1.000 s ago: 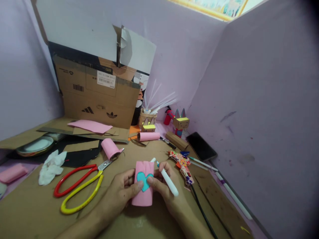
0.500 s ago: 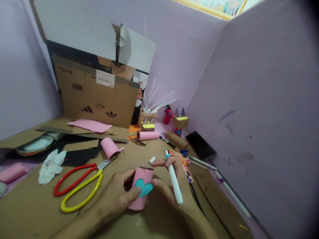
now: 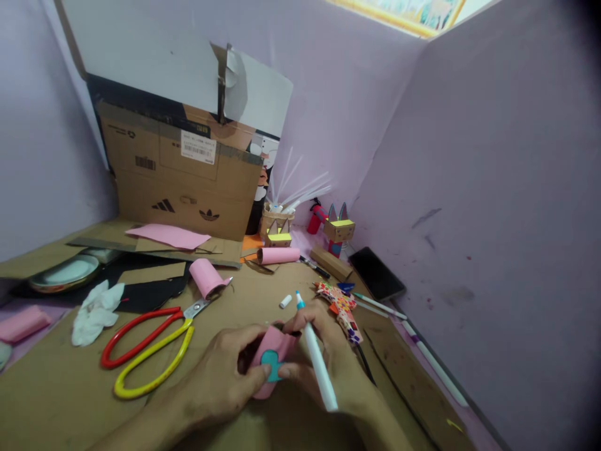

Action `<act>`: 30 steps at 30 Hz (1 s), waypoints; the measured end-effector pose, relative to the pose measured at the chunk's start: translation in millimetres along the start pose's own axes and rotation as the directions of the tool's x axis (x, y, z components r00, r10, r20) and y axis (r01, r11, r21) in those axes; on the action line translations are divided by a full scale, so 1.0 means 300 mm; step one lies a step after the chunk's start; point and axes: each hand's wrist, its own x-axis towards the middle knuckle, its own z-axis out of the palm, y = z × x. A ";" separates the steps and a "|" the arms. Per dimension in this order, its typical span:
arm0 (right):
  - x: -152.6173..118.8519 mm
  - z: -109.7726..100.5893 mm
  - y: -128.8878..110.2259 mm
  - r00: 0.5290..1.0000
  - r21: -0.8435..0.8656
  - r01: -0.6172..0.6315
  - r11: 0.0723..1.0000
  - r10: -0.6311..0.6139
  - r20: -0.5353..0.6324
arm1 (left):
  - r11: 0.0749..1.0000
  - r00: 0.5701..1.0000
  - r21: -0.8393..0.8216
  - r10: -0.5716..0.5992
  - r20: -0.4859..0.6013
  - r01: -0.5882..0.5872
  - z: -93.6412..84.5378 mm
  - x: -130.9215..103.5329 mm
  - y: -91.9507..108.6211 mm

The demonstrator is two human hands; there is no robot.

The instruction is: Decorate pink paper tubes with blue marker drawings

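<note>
My left hand [image 3: 235,366] is closed around a pink paper tube [image 3: 268,341], its thumb on a turquoise heart [image 3: 270,362] on the tube's side. In my right hand [image 3: 319,338] is a white marker [image 3: 319,363], uncapped, its blue tip [image 3: 299,299] pointing up and away from the tube. The right thumb presses near the heart's edge, and the right fingers touch the tube's upper rim, partly hiding it. A small white marker cap [image 3: 285,302] lies on the cardboard just beyond my hands.
Scissors [image 3: 154,351] with red and yellow handles lie left, near a crumpled tissue [image 3: 97,313] and another pink tube [image 3: 206,277]. A patterned glue gun [image 3: 339,304] and a dark phone [image 3: 377,274] lie right. A cardboard box [image 3: 183,175] stands behind, beside cat-eared cardboard figures [image 3: 340,230].
My right hand has moved left and closed onto the tube, the marker with it. The tube has tilted and turned, so less of the heart shows.
</note>
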 end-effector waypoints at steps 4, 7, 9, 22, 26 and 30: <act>-0.002 0.001 -0.002 0.997 -0.079 0.047 0.996 -0.042 0.065 | 0.997 0.998 -0.064 0.047 0.042 -0.044 0.013 -0.001 -0.026; -0.011 0.000 0.011 0.992 -0.044 -0.028 0.999 0.033 0.118 | 0.990 0.994 -0.118 0.089 0.061 -0.081 0.033 0.004 -0.059; -0.016 -0.001 0.019 0.989 -0.023 -0.072 0.997 0.074 0.130 | 0.987 0.994 -0.137 0.095 0.059 -0.087 0.046 0.007 -0.073; 0.020 0.008 0.003 0.999 0.003 0.022 1.000 -0.022 0.044 | 0.954 0.992 -0.294 0.095 0.088 -0.065 0.069 0.008 -0.065; 0.021 0.002 -0.003 0.998 0.018 -0.050 0.999 0.049 0.043 | 0.912 0.984 -0.408 0.114 0.133 -0.051 0.069 0.015 -0.065; 0.017 0.005 -0.001 0.995 0.047 -0.088 0.995 0.086 0.050 | 0.869 0.982 -0.495 0.089 0.164 0.003 0.072 0.023 -0.070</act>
